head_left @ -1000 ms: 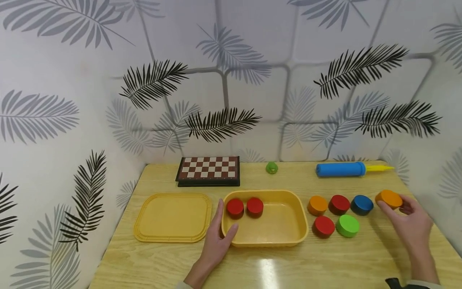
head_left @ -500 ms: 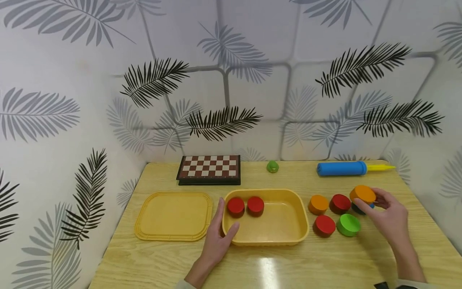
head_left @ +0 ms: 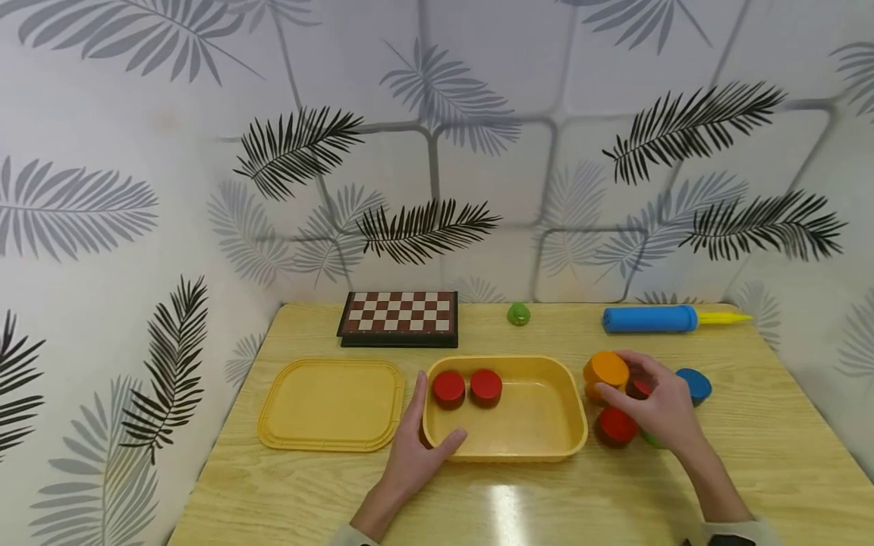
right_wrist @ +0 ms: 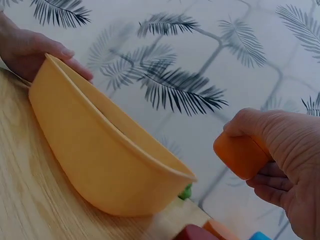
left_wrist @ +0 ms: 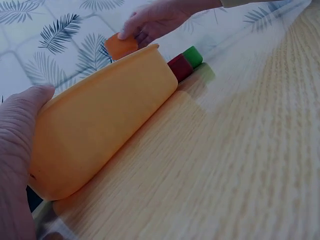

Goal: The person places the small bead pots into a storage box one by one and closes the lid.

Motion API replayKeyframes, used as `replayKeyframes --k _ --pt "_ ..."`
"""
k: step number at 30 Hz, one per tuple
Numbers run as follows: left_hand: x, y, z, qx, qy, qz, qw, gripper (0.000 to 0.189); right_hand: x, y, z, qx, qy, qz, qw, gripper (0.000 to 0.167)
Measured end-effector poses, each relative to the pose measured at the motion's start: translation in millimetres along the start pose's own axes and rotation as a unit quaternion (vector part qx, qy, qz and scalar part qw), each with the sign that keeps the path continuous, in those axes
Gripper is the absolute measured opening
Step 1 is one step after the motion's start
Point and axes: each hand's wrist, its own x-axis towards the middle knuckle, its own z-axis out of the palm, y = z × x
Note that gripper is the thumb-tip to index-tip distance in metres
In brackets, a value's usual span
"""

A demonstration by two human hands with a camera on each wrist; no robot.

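Note:
My left hand (head_left: 413,447) rests at the left end of a yellow plastic bin (head_left: 539,447), straight fingers along its end and thumb over the near rim. Two red short cylinders (head_left: 448,388) stand inside, toward the far left. Right of the bin, my right hand (head_left: 658,398) pinches an orange short cylinder (head_left: 606,369) between thumb and fingers. In the right wrist view, this orange cylinder (right_wrist: 242,152) is raised above the table. It hangs over a second orange cylinder (head_left: 592,393), which is mostly hidden. Two red cylinders (head_left: 617,426) and a green one (head_left: 653,439) are partly covered by the hand.
A blue cylinder (head_left: 695,387) stands right of my right hand. A yellow lid (head_left: 331,406) lies left of the bin. Along the back are a checkered board box (head_left: 399,315), a small green figure (head_left: 519,314) and a blue pump (head_left: 649,319) with a yellow nozzle.
My right hand has carried the orange cylinder left, from the far right past the blue one, to beside the bin. My left hand has stayed at the bin.

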Motion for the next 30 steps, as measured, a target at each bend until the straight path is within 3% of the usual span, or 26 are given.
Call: replayKeyframes --k 5,11,16,24,30 --pt "-0.2 -1.8 -2.4 0.000 -0.009 0.003 1.0000 0.112 6.4 -20 31 0.001 -0.067 -0.027 0.9974 0.053" --pt "-1.2 -2.2 -2.9 -0.001 -0.004 0.006 1.0000 0.113 17.0 -28 65 -0.018 -0.132 -0.047 0.9899 0.053" --pt "1.4 -0.2 -0.6 -0.009 -0.008 0.003 0.9999 0.114 28.3 -30 84 -0.056 -0.179 -0.038 0.9815 0.052" --pt "0.7 -0.5 0.4 -0.002 -0.007 0.001 1.0000 0.114 37.2 -38 98 -0.112 -0.215 -0.013 0.9701 0.052" --pt "0.5 -1.2 -1.0 0.006 -0.004 0.006 1.0000 0.113 42.6 -37 108 -0.142 -0.232 -0.018 0.9622 0.044"
